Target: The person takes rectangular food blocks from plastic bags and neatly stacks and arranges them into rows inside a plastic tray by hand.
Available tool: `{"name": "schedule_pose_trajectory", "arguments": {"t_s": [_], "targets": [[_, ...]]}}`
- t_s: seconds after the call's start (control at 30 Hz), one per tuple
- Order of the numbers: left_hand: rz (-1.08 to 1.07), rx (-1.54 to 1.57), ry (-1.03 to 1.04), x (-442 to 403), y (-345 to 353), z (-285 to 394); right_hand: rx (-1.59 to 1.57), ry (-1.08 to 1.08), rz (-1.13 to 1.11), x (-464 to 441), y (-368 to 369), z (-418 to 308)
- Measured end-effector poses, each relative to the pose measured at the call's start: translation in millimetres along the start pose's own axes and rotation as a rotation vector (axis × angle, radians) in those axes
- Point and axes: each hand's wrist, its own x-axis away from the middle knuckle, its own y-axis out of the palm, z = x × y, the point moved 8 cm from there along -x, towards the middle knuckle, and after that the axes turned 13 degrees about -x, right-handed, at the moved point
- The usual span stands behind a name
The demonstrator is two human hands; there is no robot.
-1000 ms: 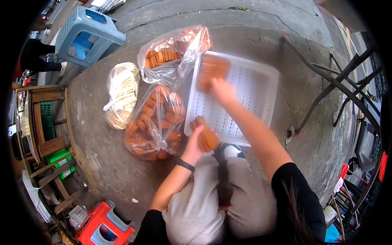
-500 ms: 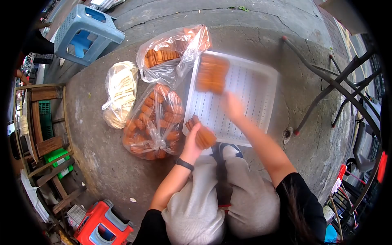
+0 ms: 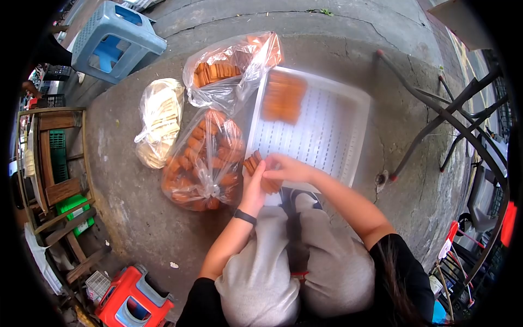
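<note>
The left hand (image 3: 254,186) grips a bundle of flat orange-brown slices (image 3: 271,186) by the white rectangular plastic tray (image 3: 327,136); the right hand's (image 3: 291,169) fingers narrow there, hold unclear. Separating slices seems underway; the next move calls for a light pinch.

Up at the top left, a pale blue plastic stool (image 3: 126,32) stands on the grey concrete (image 3: 136,223)! Below it, along the left edge, there's a wooden frame (image 3: 64,192), with a dark green crate (image 3: 57,143) and a brighter green box (image 3: 66,204) showing behind its slats. Bottom left, a red stool (image 3: 115,297)! Over on the right, dark metal legs (image 3: 452,112) cross, red-tipped, and a leafy sprig (image 3: 326,12) lies near the top edge.
</note>
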Motion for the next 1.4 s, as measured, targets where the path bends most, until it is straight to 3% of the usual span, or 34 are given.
{"name": "schedule_pose_trajectory", "arguments": {"t_s": [0.2,0.43,0.53,0.73,0.83,0.97,1.07,1.2,1.4], "targets": [[0.052,-0.021,-0.021,-4.4,-10.5,-8.8,-0.205,0.019,-0.002,-3.6,-8.4,28.2],[0.005,-0.026,-0.01,-4.2,-7.5,-9.6,-0.028,-0.047,-0.009,3.5,2.5,3.9],[-0.004,0.003,-0.02,-2.7,-6.7,-8.5,-0.098,0.078,-0.049,2.3,-1.4,6.9],[-0.016,0.033,-0.011,0.6,0.0,0.6,-0.252,0.08,-0.005,1.2,-9.5,11.2],[-0.013,-0.033,-0.024,-2.1,-5.1,-4.1,-0.16,-0.016,0.039,-1.4,-16.7,5.4],[0.034,0.032,-0.092,-2.6,-14.3,-14.9,-0.035,-0.054,0.298,-0.9,-44.4,2.6],[0.06,0.097,-0.163,-0.1,-16.4,-19.0,0.501,-0.24,0.564,3.0,-67.8,-22.0],[0.046,0.139,-0.252,6.8,-9.1,-19.1,0.694,-0.215,0.664,-8.5,-80.8,-38.3],[0.011,0.15,-0.295,6.9,-4.5,-24.7,1.139,-0.091,0.637,-45.7,-75.6,-40.2]]}}
